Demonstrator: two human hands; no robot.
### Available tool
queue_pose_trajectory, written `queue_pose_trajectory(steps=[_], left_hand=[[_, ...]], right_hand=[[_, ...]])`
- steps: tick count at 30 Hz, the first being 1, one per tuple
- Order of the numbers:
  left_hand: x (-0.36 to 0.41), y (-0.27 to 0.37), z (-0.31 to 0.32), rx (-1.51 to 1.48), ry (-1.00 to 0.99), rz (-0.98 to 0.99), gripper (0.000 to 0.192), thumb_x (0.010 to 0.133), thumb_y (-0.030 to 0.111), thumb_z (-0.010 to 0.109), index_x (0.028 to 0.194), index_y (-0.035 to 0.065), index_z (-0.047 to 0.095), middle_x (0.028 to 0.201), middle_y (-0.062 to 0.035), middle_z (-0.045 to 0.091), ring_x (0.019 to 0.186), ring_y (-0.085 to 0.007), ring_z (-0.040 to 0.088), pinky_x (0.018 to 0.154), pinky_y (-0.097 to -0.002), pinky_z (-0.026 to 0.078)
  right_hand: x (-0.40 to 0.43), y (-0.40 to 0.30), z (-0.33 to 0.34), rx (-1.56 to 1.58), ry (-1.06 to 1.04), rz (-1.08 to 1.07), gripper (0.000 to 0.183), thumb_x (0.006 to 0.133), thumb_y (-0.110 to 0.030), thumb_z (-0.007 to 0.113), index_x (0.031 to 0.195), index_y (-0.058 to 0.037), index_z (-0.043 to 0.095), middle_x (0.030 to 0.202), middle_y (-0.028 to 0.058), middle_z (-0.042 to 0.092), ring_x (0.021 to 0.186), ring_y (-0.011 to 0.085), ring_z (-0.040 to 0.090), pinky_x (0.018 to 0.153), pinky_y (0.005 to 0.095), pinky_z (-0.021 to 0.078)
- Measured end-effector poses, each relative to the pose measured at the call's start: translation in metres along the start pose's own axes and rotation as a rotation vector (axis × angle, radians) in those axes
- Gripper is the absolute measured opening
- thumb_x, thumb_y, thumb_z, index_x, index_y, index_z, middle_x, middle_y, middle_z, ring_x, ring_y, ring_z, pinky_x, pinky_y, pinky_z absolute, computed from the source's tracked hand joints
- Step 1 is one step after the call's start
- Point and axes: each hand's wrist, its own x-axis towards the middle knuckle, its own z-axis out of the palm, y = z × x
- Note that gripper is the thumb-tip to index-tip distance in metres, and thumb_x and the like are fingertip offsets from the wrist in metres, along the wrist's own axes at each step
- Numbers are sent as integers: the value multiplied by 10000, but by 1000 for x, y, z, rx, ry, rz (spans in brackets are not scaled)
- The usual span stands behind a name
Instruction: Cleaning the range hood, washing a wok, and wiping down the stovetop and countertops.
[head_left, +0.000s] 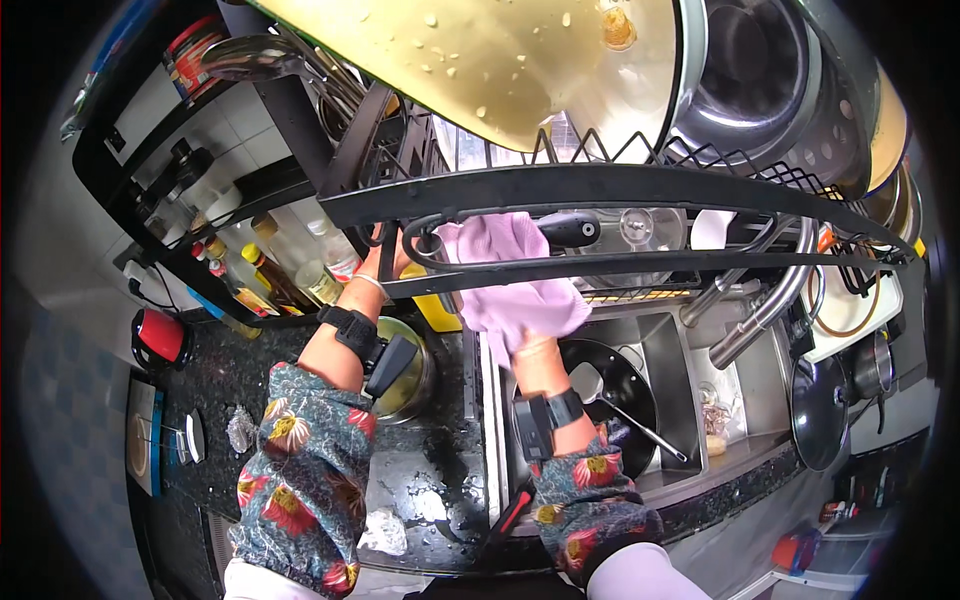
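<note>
My right hand (537, 352) is in a pink cloth (517, 300), which covers the fingers. The cloth hangs over the lower bar of a black metal dish rack (510, 184), level with its shelf. My left hand (391, 253) reaches behind the rack's left upright, its fingers mostly hidden by the frame, so I cannot see what it touches. Close to it are a yellow object (439, 309) and, below, a round pot (397, 375) on the counter. Under my right forearm, a black wok (628, 390) sits in the sink (667, 337), with a metal spatula (589, 382) in it.
Large pans (480, 67) stand on the rack's top tier, near head height. Bottles (279, 274) line the left shelf. A metal faucet (765, 322) rises over the sink. A knife with a red-and-black handle (514, 514) lies by the sink's edge. The stone counter (435, 480) is wet.
</note>
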Motion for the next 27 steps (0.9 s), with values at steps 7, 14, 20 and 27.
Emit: queue_pose_trajectory(steps=[7,14,20,27], left_hand=[[8,-2,4,29,5,23,250,831,192,529,972,15,636,970,-225,645,931,-373,612,818,-420,474],[2,-15,-1,70,10,25,258,851,195,506,976,7,630,975,-230,639,941,-372,605,833,-425,465],[3,-19,-2,75,22,63,266,868,197,485,979,0,625,978,-235,633,950,-371,599,846,-429,457],[-9,-25,1,97,3,97,277,888,200,462,983,-8,619,983,-240,627,961,-370,593,862,-434,448]], right_hand=[[-42,-38,41,-904,-121,-118,337,885,-271,552,1132,-42,556,1069,146,618,967,263,608,836,369,507],[0,-16,91,-1251,-213,-287,296,888,-255,546,1090,-39,570,1035,153,623,936,263,613,797,366,508],[-2,-17,94,-1256,-196,-311,264,891,-240,541,1053,-36,583,1006,159,627,909,262,618,763,364,508],[2,-19,94,-1252,-180,-313,232,894,-224,534,1011,-34,598,972,166,632,878,262,623,724,361,509]])
